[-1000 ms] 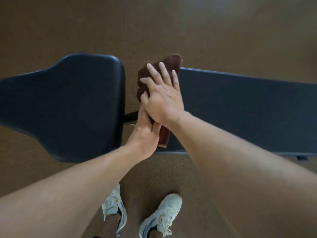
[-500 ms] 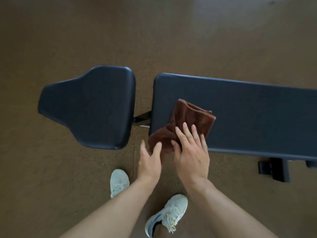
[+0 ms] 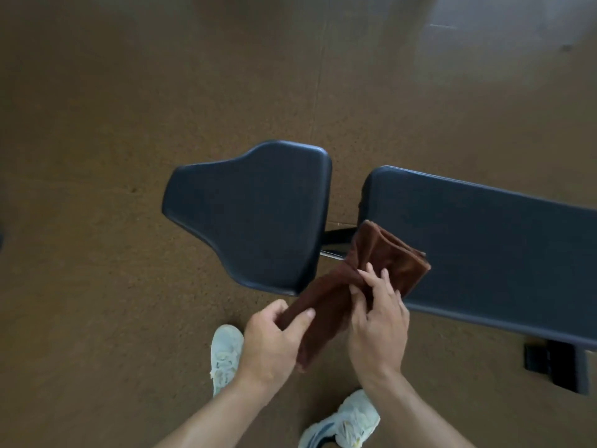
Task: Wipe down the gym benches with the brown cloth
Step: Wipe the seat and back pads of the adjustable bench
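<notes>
Fingers of right hand pinch bunched middle of brown cloth; left hand grips lower end. Cloth lifted over near edge of bench. Likely soft, light, floppy: hold flat under palm.

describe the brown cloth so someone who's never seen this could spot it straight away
Find the dark bench on the brown floor, split into a seat pad and a long pad. The brown cloth hangs off the long pad's near corner, held by the left hand and right hand. It is the only soft, rust-brown thing there.
</notes>
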`<state>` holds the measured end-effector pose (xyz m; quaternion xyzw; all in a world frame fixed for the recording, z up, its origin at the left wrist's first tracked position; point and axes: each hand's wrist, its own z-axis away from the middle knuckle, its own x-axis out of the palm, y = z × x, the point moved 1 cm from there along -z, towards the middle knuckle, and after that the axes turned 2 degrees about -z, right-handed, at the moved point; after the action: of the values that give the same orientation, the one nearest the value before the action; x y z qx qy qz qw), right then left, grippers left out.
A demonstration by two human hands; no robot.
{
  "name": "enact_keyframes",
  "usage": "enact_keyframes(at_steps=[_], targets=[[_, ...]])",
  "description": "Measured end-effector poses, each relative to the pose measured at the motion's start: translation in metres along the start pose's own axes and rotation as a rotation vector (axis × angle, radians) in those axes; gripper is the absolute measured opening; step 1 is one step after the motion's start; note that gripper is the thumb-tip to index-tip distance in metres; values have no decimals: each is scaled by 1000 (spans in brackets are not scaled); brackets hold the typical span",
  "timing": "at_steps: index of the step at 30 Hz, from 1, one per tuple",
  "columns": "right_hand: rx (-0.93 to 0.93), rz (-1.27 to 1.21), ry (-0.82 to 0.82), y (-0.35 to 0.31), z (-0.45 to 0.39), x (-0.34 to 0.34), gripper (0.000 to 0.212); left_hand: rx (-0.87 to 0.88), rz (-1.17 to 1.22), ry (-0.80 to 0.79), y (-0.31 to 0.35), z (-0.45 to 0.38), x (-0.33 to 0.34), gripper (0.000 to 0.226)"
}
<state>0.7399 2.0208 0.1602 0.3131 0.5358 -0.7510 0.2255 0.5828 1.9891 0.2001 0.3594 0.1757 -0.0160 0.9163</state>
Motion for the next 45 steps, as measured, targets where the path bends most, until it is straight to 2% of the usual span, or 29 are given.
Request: enact_keyframes(at_steps=[2, 4, 8, 12, 14, 18, 21, 23, 28, 32, 35, 38, 40, 43, 45], targets=[[11, -94, -38, -28, 11, 35, 31, 64, -114, 159, -3, -18, -49, 37], [85, -179, -124, -60, 20, 71, 44, 106, -188, 293, -1, -44, -98, 38], [142, 169, -145, -90, 27, 121, 75, 202, -278, 387, 10, -89, -151, 38], [-43, 452, -111, -101, 15, 134, 81, 401, -383, 513, 16, -104, -138, 56], [-171, 511, -199, -110, 0, 137, 79, 452, -418, 506, 9, -96, -120, 55], [-465, 560, -447, -145, -46, 149, 75, 432, -492, 326, -26, -82, -94, 57], [-625, 589, -513, -168, -82, 157, 73, 412, -640, 300, -39, -105, -104, 63], [-666, 607, -523, -182, -101, 165, 71, 430, -759, 299, -30, -125, -114, 66], [-558, 562, -466, -218, -136, 190, 66, 377, -884, 235, 15, -173, -139, 69], [-600, 566, -384, -223, -162, 184, 61, 365, -1013, 91, 48, -196, -151, 70], [-524, 592, -299, -214, -194, 163, 60, 369, -1111, -26, 86, -222, -137, 68], [-321, 577, -234, -187, -222, 132, 56, 447, -1148, -173, 128, -247, -97, 67], [-153, 489, -202, -161, -225, 112, 57, 557, -1189, -212, 139, -250, -72, 67], [117, 85, -166, -124, -201, 98, 61, 780, -1293, -196, 128, -236, -48, 68], [230, -96, -134, -108, -170, 93, 65, 894, -1316, -225, 112, -217, -42, 68]])
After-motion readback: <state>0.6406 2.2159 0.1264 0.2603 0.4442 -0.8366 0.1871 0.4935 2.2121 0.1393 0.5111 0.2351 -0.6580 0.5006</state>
